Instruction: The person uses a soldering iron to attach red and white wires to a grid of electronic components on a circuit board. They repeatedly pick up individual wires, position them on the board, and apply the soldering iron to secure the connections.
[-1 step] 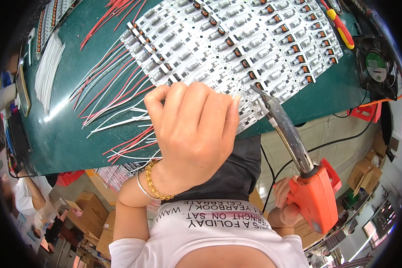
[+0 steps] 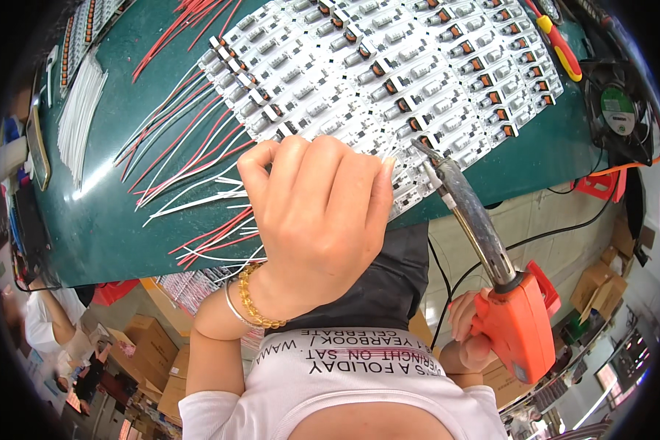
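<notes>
Right grip (image 2: 475, 350) clasps the soldering gun (image 2: 520, 323) reaching near left grip (image 2: 319, 209), whose hold I cannot tell.

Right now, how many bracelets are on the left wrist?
2: a yellow beaded bracelet nearer the left hand, and a thin pale bangle beside it, further from the hand. The underside is hidden.

Close downward fisheye from head height

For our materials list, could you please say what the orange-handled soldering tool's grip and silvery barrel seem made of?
Orange pistol-shaped grip: probably moulded plastic, smooth and softly shiny with rounded edges. Long silvery barrel: apparently metal, with bright reflections and dark streaks; whether it is plated or bare, I cannot tell.
</notes>
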Motion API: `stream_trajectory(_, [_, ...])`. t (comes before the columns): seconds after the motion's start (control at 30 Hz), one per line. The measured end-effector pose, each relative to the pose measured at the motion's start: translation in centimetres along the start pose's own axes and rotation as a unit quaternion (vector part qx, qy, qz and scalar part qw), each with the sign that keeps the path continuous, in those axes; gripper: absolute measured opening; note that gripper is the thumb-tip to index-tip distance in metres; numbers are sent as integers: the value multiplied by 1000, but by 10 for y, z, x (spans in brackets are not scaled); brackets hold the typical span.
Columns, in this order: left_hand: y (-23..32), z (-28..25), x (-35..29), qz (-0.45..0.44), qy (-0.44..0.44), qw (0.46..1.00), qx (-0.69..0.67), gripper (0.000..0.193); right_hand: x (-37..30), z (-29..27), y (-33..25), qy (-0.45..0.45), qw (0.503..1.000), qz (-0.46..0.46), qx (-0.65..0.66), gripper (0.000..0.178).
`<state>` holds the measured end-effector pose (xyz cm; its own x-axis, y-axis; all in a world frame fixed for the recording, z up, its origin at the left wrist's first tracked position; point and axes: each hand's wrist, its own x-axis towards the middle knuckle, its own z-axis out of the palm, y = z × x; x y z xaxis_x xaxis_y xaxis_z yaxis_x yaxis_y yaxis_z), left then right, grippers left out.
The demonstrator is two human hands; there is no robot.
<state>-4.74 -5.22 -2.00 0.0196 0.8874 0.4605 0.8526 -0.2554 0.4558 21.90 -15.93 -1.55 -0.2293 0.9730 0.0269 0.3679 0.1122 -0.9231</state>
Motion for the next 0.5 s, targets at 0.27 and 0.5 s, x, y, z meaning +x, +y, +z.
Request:
stream_trajectory(0.27, [1,-8,11,-59,23,997,-38,15,25,5,-8,-14,999,-3,44,56])
stream_trajectory(0.5, [-1,-5,12,-64,4,997,-32,15,27,9,-10,-1,999,16,46,49])
